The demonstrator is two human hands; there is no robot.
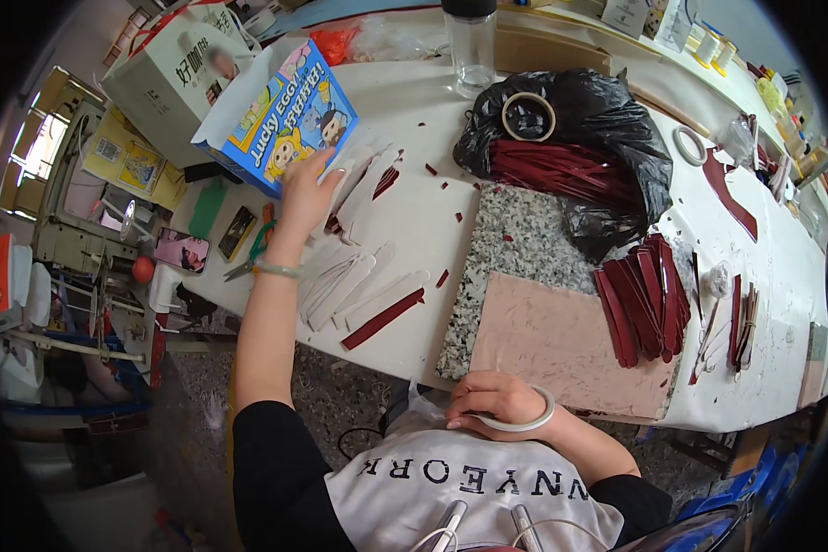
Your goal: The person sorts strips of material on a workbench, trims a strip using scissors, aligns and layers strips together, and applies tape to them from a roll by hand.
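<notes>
My left hand [308, 189] reaches over the table with its fingers apart. Its fingertips are at the lower edge of a blue printed cardboard box [294, 124]; whether they touch it I cannot tell. Beside that hand lie white strips [340, 281] in loose bundles and dark red strips [383, 318]. At the table's front edge, my right hand [499, 397] is closed with the fingers curled under; anything inside them is hidden. A white ring [522, 423] circles that wrist. Close by lies a pink board [552, 340] on a speckled stone slab [515, 230].
A black plastic bag [570, 101] of dark red strips stands behind the slab, with a tape roll [528, 117] on top. More red strips [647, 299] fan out at right. Scissors [260, 241], a phone [182, 249], a paper bag [170, 78] and a clear bottle [471, 55] are around.
</notes>
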